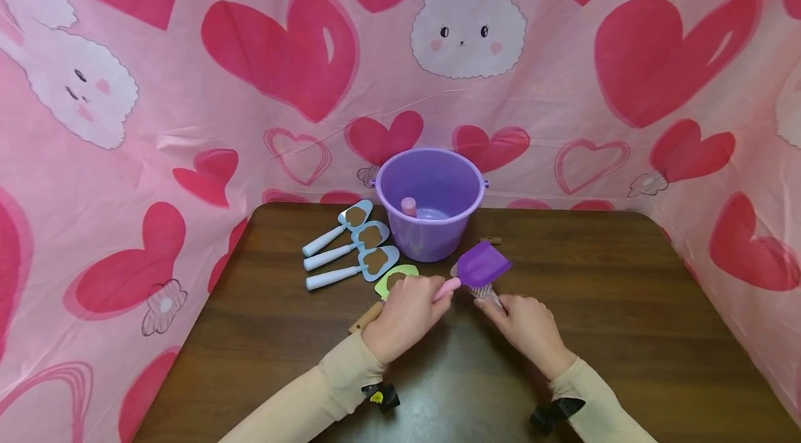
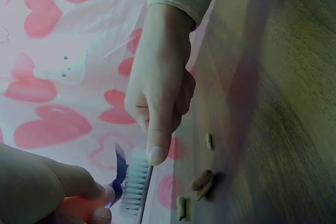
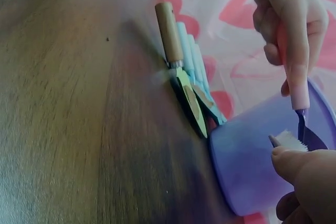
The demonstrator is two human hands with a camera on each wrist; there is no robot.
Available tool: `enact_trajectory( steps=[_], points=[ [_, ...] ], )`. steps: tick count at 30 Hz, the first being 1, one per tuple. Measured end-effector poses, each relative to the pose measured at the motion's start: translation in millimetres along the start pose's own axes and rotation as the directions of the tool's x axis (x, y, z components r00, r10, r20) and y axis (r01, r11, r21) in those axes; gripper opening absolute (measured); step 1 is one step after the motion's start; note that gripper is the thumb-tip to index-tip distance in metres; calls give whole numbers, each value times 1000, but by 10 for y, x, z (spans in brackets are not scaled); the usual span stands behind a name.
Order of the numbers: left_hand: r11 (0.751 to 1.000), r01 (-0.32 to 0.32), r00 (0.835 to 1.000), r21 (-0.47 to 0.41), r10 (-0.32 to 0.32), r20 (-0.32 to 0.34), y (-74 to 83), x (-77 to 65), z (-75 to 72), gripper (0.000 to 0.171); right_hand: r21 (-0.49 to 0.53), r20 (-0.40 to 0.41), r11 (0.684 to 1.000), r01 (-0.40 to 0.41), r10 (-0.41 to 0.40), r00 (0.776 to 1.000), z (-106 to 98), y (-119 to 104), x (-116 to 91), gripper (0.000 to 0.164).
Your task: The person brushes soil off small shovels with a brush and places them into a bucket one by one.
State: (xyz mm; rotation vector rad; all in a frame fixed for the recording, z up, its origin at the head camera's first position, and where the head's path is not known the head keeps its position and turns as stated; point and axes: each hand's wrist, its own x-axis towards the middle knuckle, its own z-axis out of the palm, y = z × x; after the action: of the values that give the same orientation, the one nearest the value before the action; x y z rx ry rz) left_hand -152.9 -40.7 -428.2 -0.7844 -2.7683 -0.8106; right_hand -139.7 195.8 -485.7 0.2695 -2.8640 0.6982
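Note:
My left hand (image 1: 407,318) grips the pink handle of a small toy shovel (image 1: 483,264) with a purple blade, raised above the table. In my right hand (image 1: 535,332) is a brush (image 1: 487,295), its pale bristles facing the blade. The left wrist view shows the bristles (image 2: 135,182) right beside the shovel; whether they touch is hard to tell. Behind the hands stands a purple bucket (image 1: 425,238) with a pink handle end (image 1: 409,206) inside. A green trowel (image 1: 366,318) with a wooden handle lies partly hidden by my left hand.
Three light blue trowels (image 1: 332,277) lie left of the bucket. Small brown pieces, perhaps peanuts (image 2: 203,183), rest on the brown wooden table (image 1: 626,304). A pink cloth with hearts and rabbits (image 1: 281,53) hangs at the back and sides.

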Motion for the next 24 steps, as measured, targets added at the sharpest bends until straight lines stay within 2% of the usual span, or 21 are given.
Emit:
enact_trajectory(
  steps=[5,16,24],
  points=[
    [1000,9,1000,9,-9,22,-16,-10,11,25,0,-37,1000,-7,7,999,-29,13,-1,52],
    [999,39,997,-24,-37,65,-44,-26,9,17,6,-20,998,-64,64,998,-65,57,43,51],
    [999,30,997,-22,-28,69,-36,-49,2,30,34,1,993,-115,115,993,-92,138,72,52]
  ],
)
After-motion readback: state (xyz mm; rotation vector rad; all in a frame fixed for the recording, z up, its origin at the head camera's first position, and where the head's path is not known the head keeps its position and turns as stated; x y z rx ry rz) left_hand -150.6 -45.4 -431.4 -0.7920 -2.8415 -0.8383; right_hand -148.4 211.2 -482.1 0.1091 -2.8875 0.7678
